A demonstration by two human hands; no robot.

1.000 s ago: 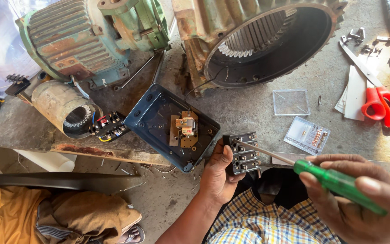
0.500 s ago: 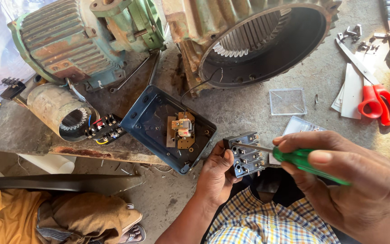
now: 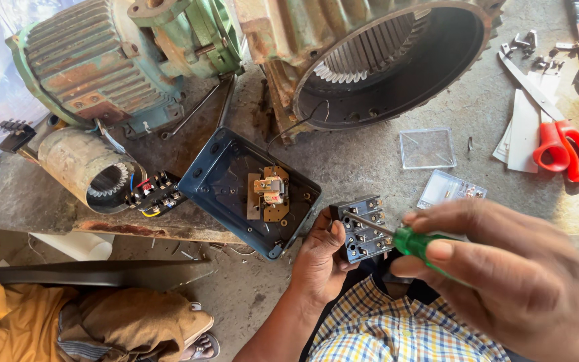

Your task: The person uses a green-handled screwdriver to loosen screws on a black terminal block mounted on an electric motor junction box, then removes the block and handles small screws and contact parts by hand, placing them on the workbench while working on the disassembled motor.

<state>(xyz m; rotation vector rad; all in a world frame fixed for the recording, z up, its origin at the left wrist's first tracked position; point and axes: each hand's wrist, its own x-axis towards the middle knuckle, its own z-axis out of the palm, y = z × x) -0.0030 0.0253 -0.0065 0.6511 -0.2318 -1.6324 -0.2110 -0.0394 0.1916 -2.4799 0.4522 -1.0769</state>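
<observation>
Two hands work at the tabletop's near edge: left hand (image 3: 319,258) clamped on the black terminal block (image 3: 363,226), right hand (image 3: 504,275) now closer, its grip closed around the green screwdriver (image 3: 418,243), tip seated on a screw.

The person is wearing a checked shirt (image 3: 397,332) in blue, yellow and white, showing at the bottom of the view. Both forearms are showing bare, with no sleeve, glove or watch covering the left hand (image 3: 319,261) or right hand (image 3: 510,281).
</observation>
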